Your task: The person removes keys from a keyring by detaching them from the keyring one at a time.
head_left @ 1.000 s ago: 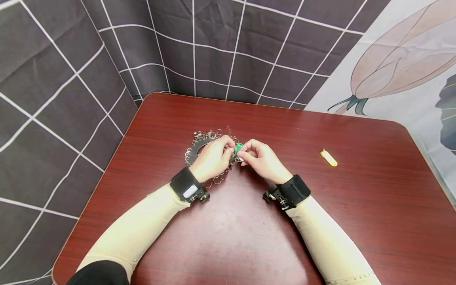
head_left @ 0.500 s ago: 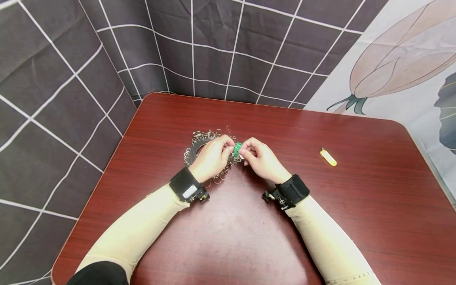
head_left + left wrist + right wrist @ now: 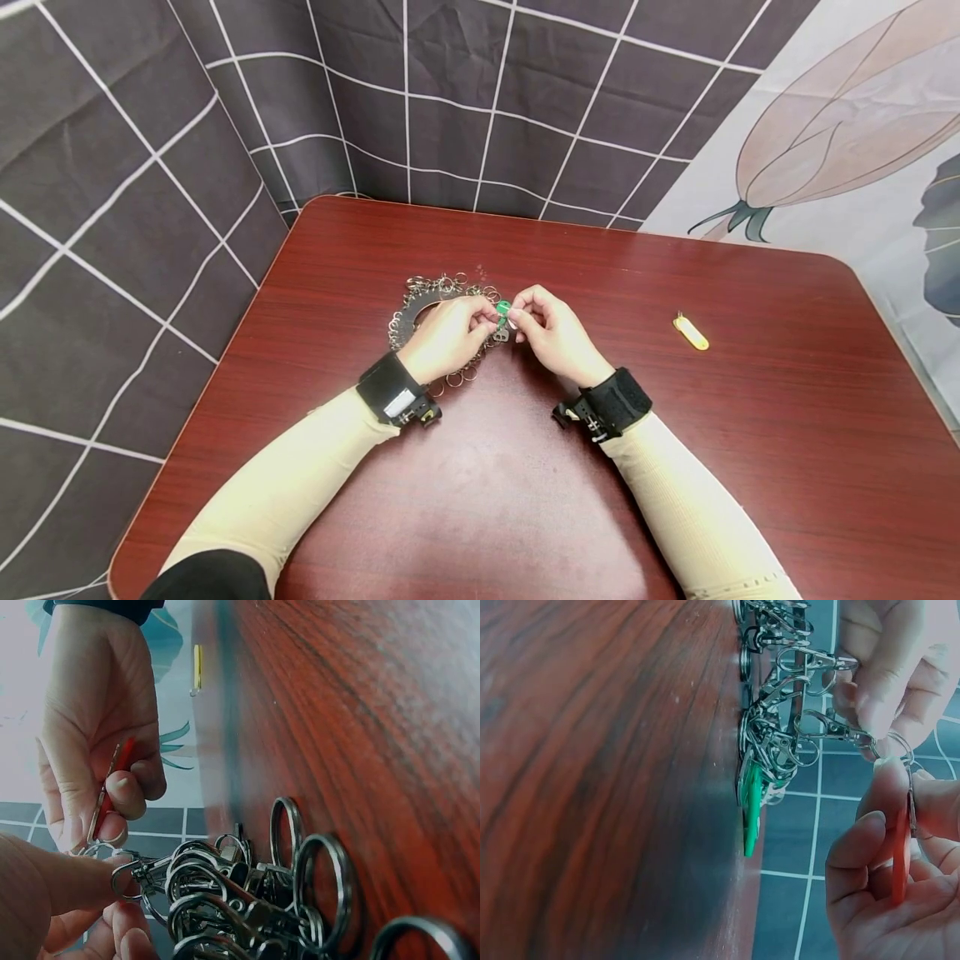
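Observation:
In the head view my left hand (image 3: pixel 448 332) and right hand (image 3: pixel 553 335) meet at the right side of a dark round key holder hung with metal clasps and rings (image 3: pixel 397 327). The right wrist view shows my right fingers pinching a red key tag (image 3: pixel 901 862) beside a thin metal piece, perhaps a key. Its split ring (image 3: pixel 905 746) meets a swivel clasp (image 3: pixel 840 729), where my left thumb and fingers pinch. A green key tag (image 3: pixel 752 814) hangs lower among the clasps. My palms partly hide the red tag.
A yellow key tag (image 3: pixel 691 331) lies apart to the right on the reddish-brown table (image 3: pixel 465 500). Dark grid-patterned cloth (image 3: pixel 450 125) hangs behind the table's far edge. Loose rings (image 3: pixel 324 892) spread over the tabletop around the holder.
My right hand has shifted slightly right and up. The left fingers have moved slightly at the ring, and a flat grey piece below the green tag shows more clearly. The yellow tag stays put.

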`<state>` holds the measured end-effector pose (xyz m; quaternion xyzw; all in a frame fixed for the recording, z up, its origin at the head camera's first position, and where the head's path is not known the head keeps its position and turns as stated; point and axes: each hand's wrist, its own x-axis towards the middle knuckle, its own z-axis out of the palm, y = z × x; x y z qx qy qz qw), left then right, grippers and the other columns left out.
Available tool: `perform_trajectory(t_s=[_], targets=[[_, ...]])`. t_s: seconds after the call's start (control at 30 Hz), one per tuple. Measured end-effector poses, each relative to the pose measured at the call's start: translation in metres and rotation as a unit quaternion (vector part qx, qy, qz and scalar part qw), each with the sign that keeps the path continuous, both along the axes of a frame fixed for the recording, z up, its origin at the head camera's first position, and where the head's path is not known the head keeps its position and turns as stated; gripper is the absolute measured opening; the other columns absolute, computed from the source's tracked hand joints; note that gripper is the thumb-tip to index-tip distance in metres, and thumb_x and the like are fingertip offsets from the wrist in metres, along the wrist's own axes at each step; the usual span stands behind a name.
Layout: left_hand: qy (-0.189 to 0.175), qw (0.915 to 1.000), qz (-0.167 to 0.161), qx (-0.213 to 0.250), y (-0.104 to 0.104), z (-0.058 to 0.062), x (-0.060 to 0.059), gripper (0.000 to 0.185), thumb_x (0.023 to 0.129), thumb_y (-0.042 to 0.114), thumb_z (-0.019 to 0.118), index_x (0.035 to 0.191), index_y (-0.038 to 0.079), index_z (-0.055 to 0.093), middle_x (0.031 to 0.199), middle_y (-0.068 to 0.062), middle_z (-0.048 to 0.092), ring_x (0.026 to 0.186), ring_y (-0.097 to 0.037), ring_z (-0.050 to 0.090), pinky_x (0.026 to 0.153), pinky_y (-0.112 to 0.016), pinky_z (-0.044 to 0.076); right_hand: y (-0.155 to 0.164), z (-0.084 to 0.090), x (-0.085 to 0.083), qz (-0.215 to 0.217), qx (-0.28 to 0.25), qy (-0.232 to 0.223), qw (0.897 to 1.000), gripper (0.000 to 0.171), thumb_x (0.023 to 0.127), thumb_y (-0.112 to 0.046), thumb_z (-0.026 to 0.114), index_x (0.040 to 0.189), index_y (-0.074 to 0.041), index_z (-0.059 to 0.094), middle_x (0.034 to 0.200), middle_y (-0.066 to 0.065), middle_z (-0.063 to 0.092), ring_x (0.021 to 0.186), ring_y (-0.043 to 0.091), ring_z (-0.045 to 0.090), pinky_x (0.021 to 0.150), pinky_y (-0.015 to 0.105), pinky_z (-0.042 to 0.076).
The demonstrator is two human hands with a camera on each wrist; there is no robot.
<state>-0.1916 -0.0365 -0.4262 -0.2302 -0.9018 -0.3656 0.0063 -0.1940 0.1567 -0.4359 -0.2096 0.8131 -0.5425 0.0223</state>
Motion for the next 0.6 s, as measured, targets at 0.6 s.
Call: perform_trajectory(t_s=[0.6], targets=[[0.020,0.9994,0.027,0.002,-0.0018,-0.0018,0.0019,0.005,0.092,0.013,0.060,0.096,0.012,0.057,0.075,0.003,0.059,0.068,-0.011,0.056,0.061,-0.030,0.045,-0.0008,-0.0035,-0.0005,0.013,0.007,-0.030,0.999,0.008,0.096,-0.007,0.058,0.099,0.000,0.055,0.084,0.016,0.059,0.066,0.035,0.060,0.060,0.041,0.051]])
